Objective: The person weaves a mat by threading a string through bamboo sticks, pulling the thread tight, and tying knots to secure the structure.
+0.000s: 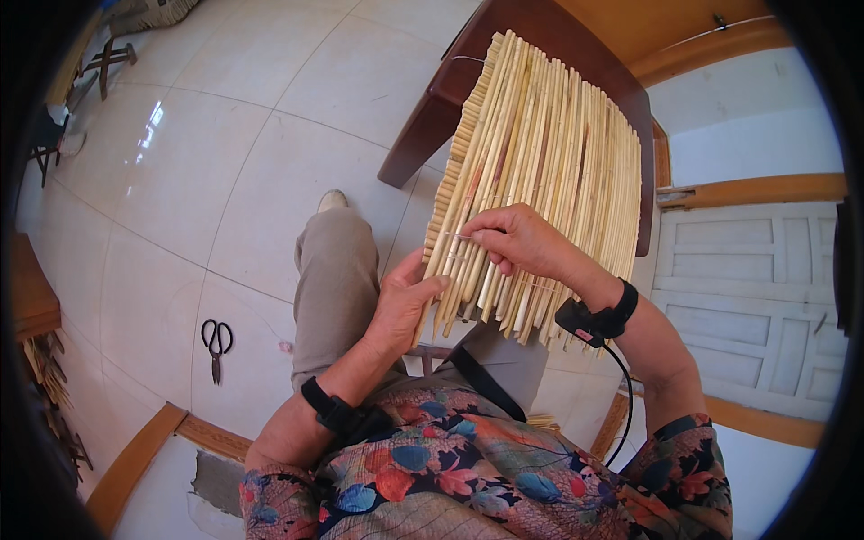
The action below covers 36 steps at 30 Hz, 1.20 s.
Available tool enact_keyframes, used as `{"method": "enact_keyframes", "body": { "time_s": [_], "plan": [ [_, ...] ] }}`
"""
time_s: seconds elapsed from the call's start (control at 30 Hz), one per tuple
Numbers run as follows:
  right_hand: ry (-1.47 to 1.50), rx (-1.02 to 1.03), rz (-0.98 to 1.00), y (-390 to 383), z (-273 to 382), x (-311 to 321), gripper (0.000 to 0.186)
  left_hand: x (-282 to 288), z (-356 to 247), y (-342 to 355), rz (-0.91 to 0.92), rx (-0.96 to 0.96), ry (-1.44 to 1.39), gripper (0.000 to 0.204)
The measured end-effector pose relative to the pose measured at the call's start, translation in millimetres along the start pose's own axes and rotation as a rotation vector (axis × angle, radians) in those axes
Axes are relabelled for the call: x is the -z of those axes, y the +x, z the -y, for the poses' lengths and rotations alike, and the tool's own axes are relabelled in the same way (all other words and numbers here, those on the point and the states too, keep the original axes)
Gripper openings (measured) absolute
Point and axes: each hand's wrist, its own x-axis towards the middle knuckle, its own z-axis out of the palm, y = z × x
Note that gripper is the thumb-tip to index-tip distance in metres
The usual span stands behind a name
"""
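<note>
Plainly, both hands work the near left edge of the stalk mat

From my remote seat I see the stalk mat [549,171], pale round stalks laid side by side, resting over the dark red-brown table [417,135] on the far right, its near ends jutting out toward the wearer's lap. I have the left hand [402,301] at the near left corner, thumb laid over the outermost stalks and fingers curled beneath, gripping the mat's edge. I see the right hand [522,241] just beyond it, over the stalks, its thumb and index finger brought together in a narrow pinch on a thin pale thread [461,238]; the other fingers are curled in. Dark bands circle both wrists. Well apart on the left, I make out black-handled scissors [217,349] lying on the tiled floor [261,198], points toward the near side. A panelled white door [729,288] stands to the right
</note>
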Motion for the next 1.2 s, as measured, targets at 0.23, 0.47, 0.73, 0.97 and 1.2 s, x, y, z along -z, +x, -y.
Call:
{"method": "enact_keyframes", "body": {
  "time_s": [0.23, 0.47, 0.73, 0.97, 1.2],
  "plan": [
    [0.027, 0.031, 0.039, 2, -4, 4, 0.021, 1, -1, 0, -0.005, 0.009, 0.003, 0.041],
    [-0.039, 0.034, 0.011, 1, 2, 0, 0.018, 0, -1, -1, 0.003, 0.019, -0.009, 0.041],
    [-0.207, 0.111, -0.033, 1, 7, -2, 0.018, 0, -1, -1, 0.004, 0.007, -0.034, 0.040],
    [-0.635, 0.461, -0.119, 11, 7, 1, 0.017, 0, 4, 0, -0.019, 0.015, -0.010, 0.039],
    [-1.117, 0.453, -0.015, 7, 46, -8, 0.011, -1, 3, 2, -0.024, -0.010, 0.040, 0.041]
  ]
}}
